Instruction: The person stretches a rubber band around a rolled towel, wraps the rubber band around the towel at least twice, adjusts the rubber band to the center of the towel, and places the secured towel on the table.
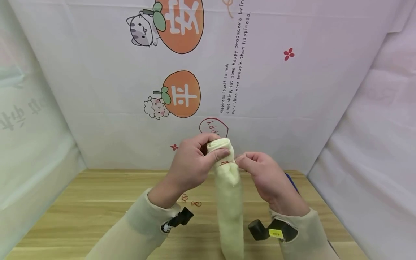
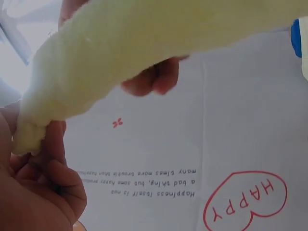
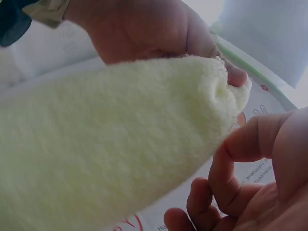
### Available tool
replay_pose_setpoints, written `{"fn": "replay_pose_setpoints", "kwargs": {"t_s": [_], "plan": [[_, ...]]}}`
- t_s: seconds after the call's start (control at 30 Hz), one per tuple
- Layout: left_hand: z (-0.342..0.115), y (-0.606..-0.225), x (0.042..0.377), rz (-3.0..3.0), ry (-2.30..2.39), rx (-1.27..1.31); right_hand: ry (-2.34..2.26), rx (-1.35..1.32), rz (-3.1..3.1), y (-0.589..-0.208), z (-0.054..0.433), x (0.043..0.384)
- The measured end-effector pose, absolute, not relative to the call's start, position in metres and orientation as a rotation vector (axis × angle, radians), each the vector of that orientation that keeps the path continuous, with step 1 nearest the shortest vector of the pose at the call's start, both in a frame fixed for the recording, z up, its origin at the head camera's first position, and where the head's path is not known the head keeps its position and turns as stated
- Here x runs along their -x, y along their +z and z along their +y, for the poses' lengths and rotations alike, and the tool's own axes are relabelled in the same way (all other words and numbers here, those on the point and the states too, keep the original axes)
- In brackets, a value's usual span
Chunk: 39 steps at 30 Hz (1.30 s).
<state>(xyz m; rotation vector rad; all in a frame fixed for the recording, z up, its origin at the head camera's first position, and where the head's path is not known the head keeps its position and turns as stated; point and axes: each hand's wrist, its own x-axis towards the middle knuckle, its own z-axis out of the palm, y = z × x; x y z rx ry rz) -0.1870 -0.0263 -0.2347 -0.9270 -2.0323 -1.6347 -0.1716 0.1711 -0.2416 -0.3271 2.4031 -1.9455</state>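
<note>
Nearest to the eye are two beige sleeves (image 1: 139, 231), each with a small black camera (image 1: 184, 216) at the wrist. Between them, a long pale yellow roll of fluffy cloth (image 1: 230, 213) is over the middle of the worktop (image 1: 97, 202); its lower end goes out of the picture on the near side. The left hand (image 1: 191, 159) grasps the coiled top end, thumb in front, I think so that the coil does not open. A thin red band (image 1: 225, 163) crosses the narrow neck below. The right hand (image 1: 266, 177) has thumb and forefinger closed together just beside this neck, probably for working the band, but I cannot tell if they pinch it. Left of the roll, two small red loops (image 1: 196, 204) lie loose. A blue object (image 1: 291, 183), partly hidden by the right wrist, is near the far right corner. Behind the far edge hangs a white printed sheet (image 1: 260, 97) with orange fruits (image 1: 191, 86) and writing; side sheets (image 1: 367, 144) close the place at left and right, like a small booth
</note>
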Motion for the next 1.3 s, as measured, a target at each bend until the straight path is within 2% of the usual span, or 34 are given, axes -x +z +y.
{"fn": "replay_pose_setpoints", "kwargs": {"t_s": [0.13, 0.33, 0.43, 0.77, 1.3], "plan": [[-0.025, -0.234, 0.188, -2.124, -1.573, 0.845, -1.855, 0.364, 2.663, -0.245, 0.167, 0.162], [-0.022, -0.23, 0.186, -2.189, -1.594, 0.769, -1.708, 1.231, 3.232, -0.257, 0.158, 0.147], [-0.022, -0.228, 0.186, -2.194, -1.663, 0.793, -1.563, 1.459, 3.374, -0.255, 0.156, 0.146], [-0.025, -0.228, 0.186, -2.282, -1.672, 0.83, -1.095, 1.655, 3.501, -0.245, 0.157, 0.146], [-0.013, -0.229, 0.177, -2.347, -1.466, 0.71, -1.045, 1.4, 3.405, -0.253, 0.154, 0.142]]}}
